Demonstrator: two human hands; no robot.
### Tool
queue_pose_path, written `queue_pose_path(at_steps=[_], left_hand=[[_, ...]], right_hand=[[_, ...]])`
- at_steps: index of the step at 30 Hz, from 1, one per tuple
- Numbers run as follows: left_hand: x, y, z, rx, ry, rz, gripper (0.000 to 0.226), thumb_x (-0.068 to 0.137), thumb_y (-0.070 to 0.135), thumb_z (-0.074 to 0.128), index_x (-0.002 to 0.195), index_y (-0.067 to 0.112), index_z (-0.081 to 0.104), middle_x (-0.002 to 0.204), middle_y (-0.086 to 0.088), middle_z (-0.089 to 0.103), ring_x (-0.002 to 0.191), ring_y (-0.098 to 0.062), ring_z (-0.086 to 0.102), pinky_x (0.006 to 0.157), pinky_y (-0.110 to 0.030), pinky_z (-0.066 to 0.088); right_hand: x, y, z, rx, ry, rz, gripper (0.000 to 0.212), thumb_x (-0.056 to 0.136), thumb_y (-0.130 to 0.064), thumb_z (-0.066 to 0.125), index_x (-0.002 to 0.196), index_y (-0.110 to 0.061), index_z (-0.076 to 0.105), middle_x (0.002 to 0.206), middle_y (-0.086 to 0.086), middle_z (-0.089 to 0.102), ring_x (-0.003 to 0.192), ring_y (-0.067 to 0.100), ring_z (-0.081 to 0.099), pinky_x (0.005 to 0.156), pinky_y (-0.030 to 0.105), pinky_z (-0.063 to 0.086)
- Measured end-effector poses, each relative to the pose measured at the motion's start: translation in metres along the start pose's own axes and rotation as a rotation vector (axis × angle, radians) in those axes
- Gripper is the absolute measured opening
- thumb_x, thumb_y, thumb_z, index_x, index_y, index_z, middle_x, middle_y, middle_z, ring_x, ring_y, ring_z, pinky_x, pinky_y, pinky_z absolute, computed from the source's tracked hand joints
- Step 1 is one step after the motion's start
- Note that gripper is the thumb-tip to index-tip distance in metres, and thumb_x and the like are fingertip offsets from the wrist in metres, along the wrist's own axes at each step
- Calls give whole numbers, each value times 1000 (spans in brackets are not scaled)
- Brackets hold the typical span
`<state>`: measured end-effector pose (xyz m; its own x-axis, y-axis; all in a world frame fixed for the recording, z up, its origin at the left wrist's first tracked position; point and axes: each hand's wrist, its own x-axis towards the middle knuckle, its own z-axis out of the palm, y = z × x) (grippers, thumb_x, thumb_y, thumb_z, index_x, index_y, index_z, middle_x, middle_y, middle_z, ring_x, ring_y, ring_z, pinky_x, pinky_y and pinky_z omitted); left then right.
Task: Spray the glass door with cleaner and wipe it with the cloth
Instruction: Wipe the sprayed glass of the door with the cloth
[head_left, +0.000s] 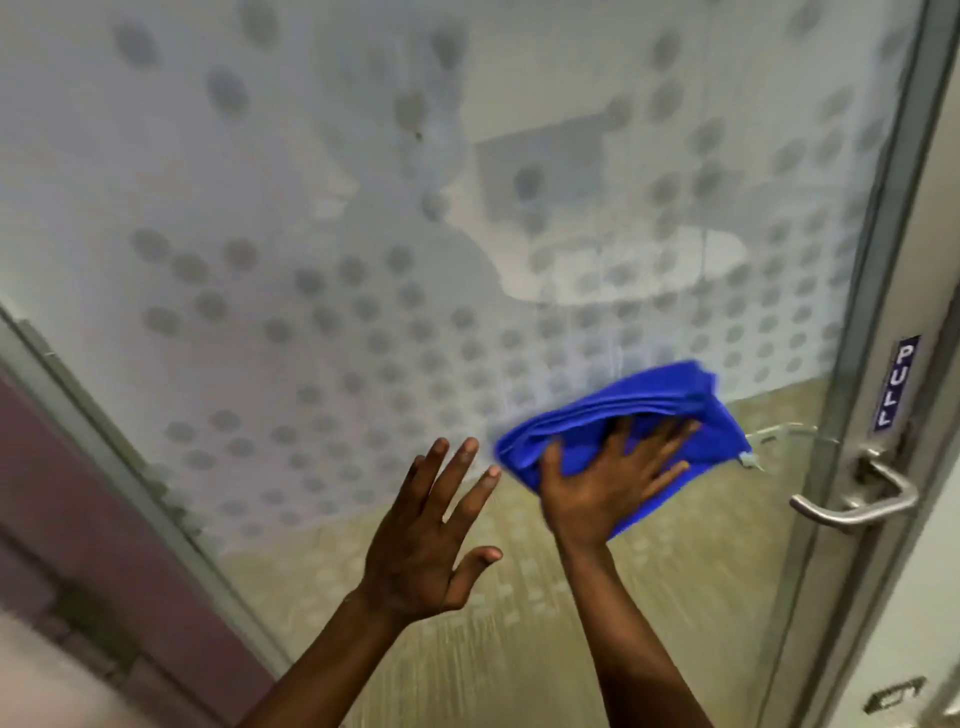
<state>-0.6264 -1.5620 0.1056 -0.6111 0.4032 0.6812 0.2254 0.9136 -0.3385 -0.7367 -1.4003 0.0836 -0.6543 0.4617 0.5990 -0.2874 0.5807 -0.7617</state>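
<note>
I see the glass door (363, 218) filling most of my view, its upper part frosted and covered with rows of grey dots, its lower strip clear so that a pale floor shows through. My right hand (608, 483) lies flat with fingers spread on a bunched blue cloth (691, 415), pressing it against the glass right where the dotted frosting meets the clear strip; it is not clenched around the cloth, just palm down on it. My left hand (426, 540) is open and empty, fingers splayed, held up just beside the cloth's left edge; I cannot tell whether its palm touches the glass. To the right of the cloth, near it, a metal lever handle (857, 499) sticks out from the grey door frame (883, 218), and above the handle sits a small dark blue sign (897, 384) with white letters. At lower left a brownish wall (78, 509) runs along the door's other edge. The picture is somewhat blurred around the cloth.
</note>
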Motion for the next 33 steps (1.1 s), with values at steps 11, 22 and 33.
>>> queue_pose_path(at_steps=[11,22,33], left_hand=[[-49,-23,-62,-169,239,-631,53,100,54,35,147,30,34,146,-9,39,137,-31,42,111,-49,39],[-51,-69,-111,-121,558,-829,59,102,49,31,149,14,38,152,-2,41,141,-29,39,117,-40,32],[-20,-107,-151,-43,539,-567,54,100,46,38,144,16,42,156,-6,42,147,-34,34,118,-49,34]], right_hand=[[-55,-67,4,-53,-223,-1264,74,83,-76,53,150,-46,41,163,-6,35,157,21,18,123,61,7],[-16,-253,-17,10,-230,-1244,77,89,-76,44,156,-40,32,170,3,19,157,35,8,119,71,7],[10,-185,-20,-54,-227,-1465,80,86,-80,45,156,-46,26,169,-5,20,158,24,15,122,64,9]])
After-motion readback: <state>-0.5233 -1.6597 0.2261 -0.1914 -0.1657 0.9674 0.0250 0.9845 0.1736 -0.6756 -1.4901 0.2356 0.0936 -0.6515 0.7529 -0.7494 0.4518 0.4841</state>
